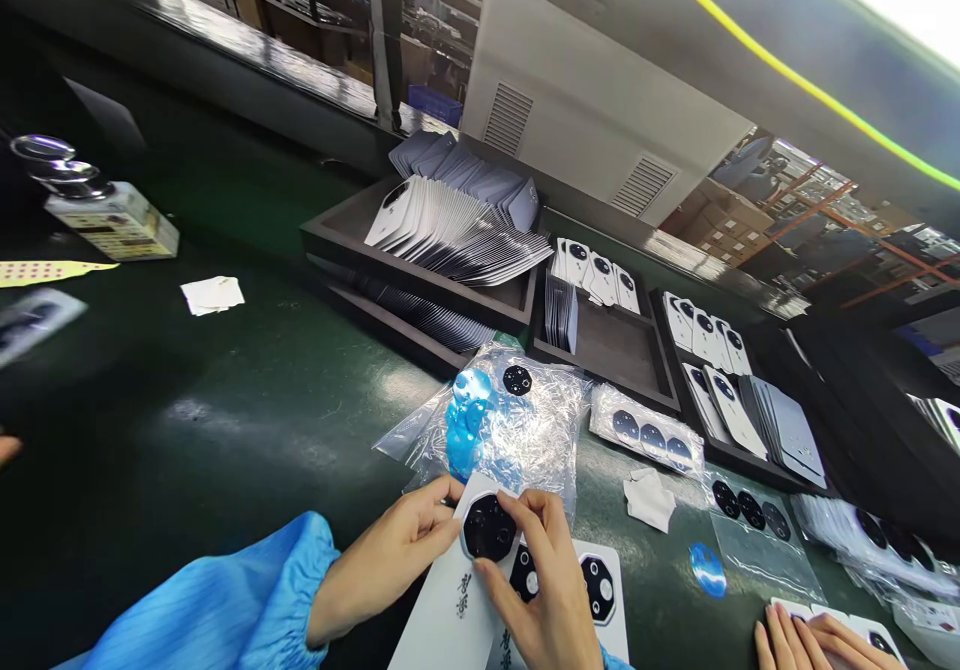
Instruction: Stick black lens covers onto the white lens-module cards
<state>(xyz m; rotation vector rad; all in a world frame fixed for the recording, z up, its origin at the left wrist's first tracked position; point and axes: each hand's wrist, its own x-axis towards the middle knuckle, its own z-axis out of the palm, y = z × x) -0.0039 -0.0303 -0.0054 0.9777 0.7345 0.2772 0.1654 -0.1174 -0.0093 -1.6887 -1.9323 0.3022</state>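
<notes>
Logging one white printed card (pixel 439 615) as landmark, lying between both hands at the near bench edge. Left hand (pixel 390 560): fingers curled, gripping the card's upper edge. Right hand (pixel 540 590): closed in a pinch, its fingertips (pixel 529 510) on a black octagonal lens cover (pixel 487 528) set on the card.

Done, as shown: three covers on white cards, the one named plus two just right of the landmark, on a half-hidden card (pixel 502 655) and a fuller one (pixel 600 640). Left: four dark trays (pixel 442 315) beyond the landmark, holding fanned card stacks (pixel 457 235) too many to count, their backs mostly unseen.

Also counted, beyond and right of the landmark: three clear plastic bags, one (pixel 480 420) with one black disc (pixel 517 380), two with three discs each (pixel 645 430) (pixel 754 540); two blue translucent pieces (pixel 466 425) (pixel 709 570); one crumpled white wipe (pixel 649 500). Far right of it: a co-worker's hands (pixel 817 640).
</notes>
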